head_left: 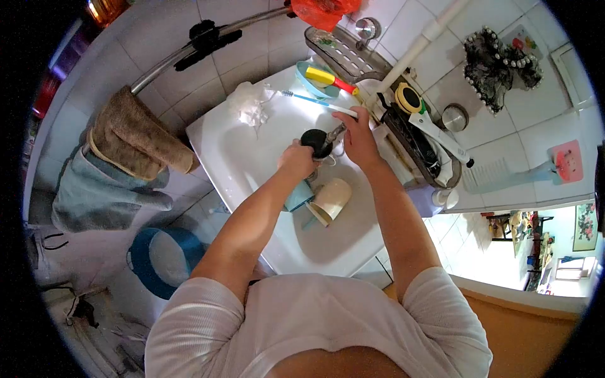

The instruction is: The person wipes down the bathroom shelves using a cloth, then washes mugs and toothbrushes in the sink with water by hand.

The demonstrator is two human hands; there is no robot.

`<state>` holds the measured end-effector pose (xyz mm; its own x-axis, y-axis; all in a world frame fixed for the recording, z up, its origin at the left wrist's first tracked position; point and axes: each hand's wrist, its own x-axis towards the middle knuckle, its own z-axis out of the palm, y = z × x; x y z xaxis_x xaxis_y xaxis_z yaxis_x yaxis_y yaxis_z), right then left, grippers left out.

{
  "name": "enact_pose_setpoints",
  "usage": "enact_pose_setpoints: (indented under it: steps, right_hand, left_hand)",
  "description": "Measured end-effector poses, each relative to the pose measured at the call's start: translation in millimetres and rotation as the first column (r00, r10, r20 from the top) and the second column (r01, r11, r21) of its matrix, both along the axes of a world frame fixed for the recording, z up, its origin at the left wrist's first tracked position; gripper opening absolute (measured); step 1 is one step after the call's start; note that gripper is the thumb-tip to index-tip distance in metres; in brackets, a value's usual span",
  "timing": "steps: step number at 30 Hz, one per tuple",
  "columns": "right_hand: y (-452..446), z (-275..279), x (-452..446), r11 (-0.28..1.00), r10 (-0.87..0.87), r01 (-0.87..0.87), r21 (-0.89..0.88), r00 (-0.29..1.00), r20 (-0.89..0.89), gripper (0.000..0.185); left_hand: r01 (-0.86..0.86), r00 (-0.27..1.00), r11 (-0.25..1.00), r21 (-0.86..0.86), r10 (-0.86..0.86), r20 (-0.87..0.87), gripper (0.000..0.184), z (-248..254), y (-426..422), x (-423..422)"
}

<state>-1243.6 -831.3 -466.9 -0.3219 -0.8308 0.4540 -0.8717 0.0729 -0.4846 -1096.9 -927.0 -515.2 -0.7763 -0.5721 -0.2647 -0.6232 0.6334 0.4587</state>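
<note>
Over the white sink (242,170), my left hand (299,159) is closed on a small dark round cup (315,142) beneath the metal faucet (335,133). My right hand (359,135) is closed around the white end of a blue-and-white toothbrush (315,103), whose bristles point left. Just below my hands a cream cup (331,198) lies tilted in the basin, beside a light blue cup (299,196). What is inside the dark cup is too dark to make out.
A crumpled white mesh (249,106) lies on the sink's back left corner. Behind stands a blue bowl (309,79) with a yellow-and-red tube (331,80). A crowded rack (419,135) runs along the right. Towels (129,135) hang left above a blue bucket (161,261).
</note>
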Motion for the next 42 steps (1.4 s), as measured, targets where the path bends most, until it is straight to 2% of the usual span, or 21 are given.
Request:
enact_pose_setpoints:
  steps: [2,5,8,9,12,14,15,17,18,19,22,23,26,28,31,32,33,34,35,38,42]
  right_hand:
    - [-2.3,-4.3,-0.2,1.000,-0.018,0.018,0.019,1.000,0.009,0.050]
    - [-9.2,4.9,12.6,0.982,-0.148,0.143,0.122,0.988,0.039,0.045]
    - [-14.8,4.6,22.4,0.965,-0.221,0.233,0.121,0.970,-0.104,0.039]
    - [-19.2,3.3,25.3,0.946,-0.284,0.301,0.118,0.948,-0.143,0.038]
    - [-35.7,-0.2,36.2,0.875,-0.446,0.472,0.103,0.871,-0.207,0.035]
    - [-46.7,2.4,42.6,0.827,-0.534,0.555,0.090,0.826,-0.181,0.034]
    - [-49.4,3.0,40.9,0.821,-0.530,0.553,0.145,0.831,-0.169,0.036]
    - [-50.2,5.2,38.7,0.796,-0.534,0.552,0.250,0.834,-0.138,0.041]
    - [-46.2,7.2,39.8,0.825,-0.522,0.539,0.170,0.842,-0.136,0.038]
    - [-38.9,10.0,42.9,0.852,-0.503,0.516,0.091,0.853,-0.138,0.037]
    - [-11.6,32.8,53.4,0.914,-0.405,0.385,-0.127,0.884,-0.233,0.036]
    - [-1.1,42.1,56.7,0.924,-0.375,0.331,-0.194,0.884,-0.278,0.036]
    - [27.6,56.3,63.2,0.952,-0.306,0.303,-0.046,0.932,-0.194,0.030]
    - [44.9,56.7,64.1,0.955,-0.297,0.292,-0.056,0.930,-0.218,0.027]
    - [69.6,64.3,69.3,0.960,-0.280,0.274,-0.057,0.928,-0.247,0.021]
    - [75.5,69.0,70.9,0.962,-0.272,0.266,-0.056,0.928,-0.255,0.020]
    - [80.8,74.9,71.7,0.964,-0.264,0.262,-0.047,0.922,-0.282,0.018]
    - [86.0,81.5,72.8,0.965,-0.258,0.259,-0.037,0.916,-0.308,0.017]
    - [90.7,88.6,74.8,0.966,-0.253,0.258,-0.027,0.908,-0.333,0.016]
    - [102.0,115.4,82.5,0.972,-0.204,0.234,0.033,0.902,-0.380,0.017]
    - [105.6,127.5,105.4,0.977,-0.088,0.159,0.139,0.904,-0.419,0.016]
  left_hand:
    - [0.002,0.993,0.999,-0.044,-0.007,-0.116,0.038,-23.9,-9.7,-2.1]
    - [0.068,0.990,0.997,-0.032,-0.072,-0.119,0.039,-21.7,-8.2,-3.9]
    - [0.060,0.992,0.998,0.011,-0.059,-0.112,0.041,-7.2,-8.2,-2.3]
    - [0.007,0.989,0.999,-0.045,-0.013,-0.149,0.043,-6.9,-8.2,0.0]
    - [0.239,0.966,0.968,0.071,-0.230,-0.116,0.047,-17.0,-17.5,3.8]
    - [0.170,0.985,0.937,0.304,-0.151,-0.085,0.048,-15.5,-23.7,6.1]
    - [0.134,0.991,0.903,0.409,-0.118,-0.064,0.048,-7.5,-26.1,8.7]
    - [-0.047,0.996,0.660,0.749,0.084,-0.012,0.048,9.2,-26.6,21.8]
    - [-0.124,0.983,0.480,0.869,0.176,0.043,0.049,15.4,-26.9,29.0]
    - [-0.071,0.983,0.296,0.953,0.185,0.015,0.048,4.3,-31.0,37.6]
    - [-0.084,0.962,-0.015,0.996,0.260,0.085,0.046,-9.3,-33.4,60.3]
    - [-0.076,0.953,-0.057,0.995,0.290,0.090,0.046,-7.5,-31.1,67.8]
    - [-0.035,0.933,-0.164,0.986,0.348,0.090,0.045,6.8,-20.0,86.3]
    - [0.011,0.931,-0.217,0.976,0.360,0.070,0.045,7.0,-14.8,93.4]
    - [-0.032,0.918,-0.098,0.995,0.391,0.068,0.048,5.9,-7.1,97.5]
    - [-0.071,0.956,0.296,0.953,0.293,-0.020,0.049,8.8,-5.0,99.3]
    - [-0.061,0.984,0.646,0.761,0.166,-0.062,0.050,36.1,2.9,100.6]
    - [-0.003,0.998,0.893,0.451,0.028,-0.049,0.051,53.2,9.5,100.9]
    - [0.053,0.998,0.990,0.132,-0.048,-0.038,0.052,53.8,13.4,100.2]
    - [0.078,0.996,0.989,-0.122,-0.083,-0.033,0.047,96.5,28.2,103.4]
    - [0.212,0.967,0.954,-0.211,-0.235,-0.094,0.044,107.6,29.5,100.5]
